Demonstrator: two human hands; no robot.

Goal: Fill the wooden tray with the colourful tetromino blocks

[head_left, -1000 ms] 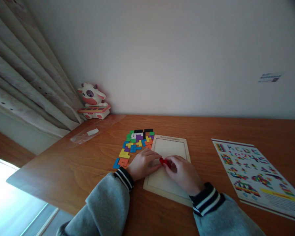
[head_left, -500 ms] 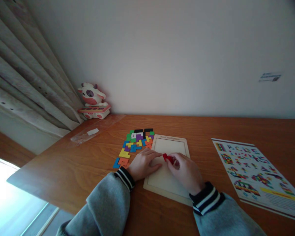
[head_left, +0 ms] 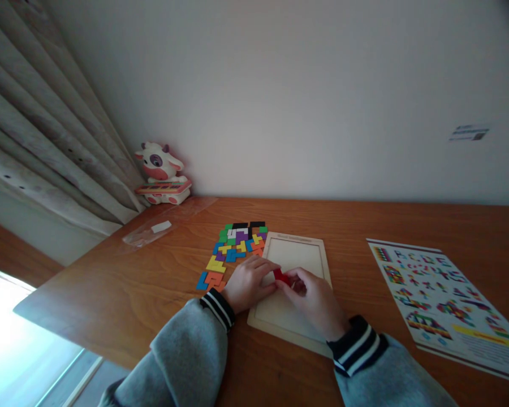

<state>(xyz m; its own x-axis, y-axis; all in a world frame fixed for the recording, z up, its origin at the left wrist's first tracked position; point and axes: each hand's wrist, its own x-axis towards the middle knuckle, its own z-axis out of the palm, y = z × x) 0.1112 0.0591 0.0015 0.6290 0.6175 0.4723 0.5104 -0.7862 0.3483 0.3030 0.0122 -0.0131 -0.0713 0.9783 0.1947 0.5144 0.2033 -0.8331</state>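
Observation:
A pale wooden puzzle tray lies on the brown table, its recess bare where it shows. Both my hands rest over its near half. My right hand pinches a small red puzzle piece between thumb and fingertips. My left hand is curled beside it at the tray's left edge, fingertips touching the red piece. Left of the tray lies a cluster of several coloured flat pieces in blue, yellow, green, purple, orange and black.
A printed pattern sheet lies at the right. A clear plastic bag lies at the left. A cow-shaped toy stands in the far corner by the curtain. The table's left edge drops off toward a bright window.
The red piece and my right hand moved back toward my left hand after drifting slightly right and farther up the tray. My left hand barely shifted.

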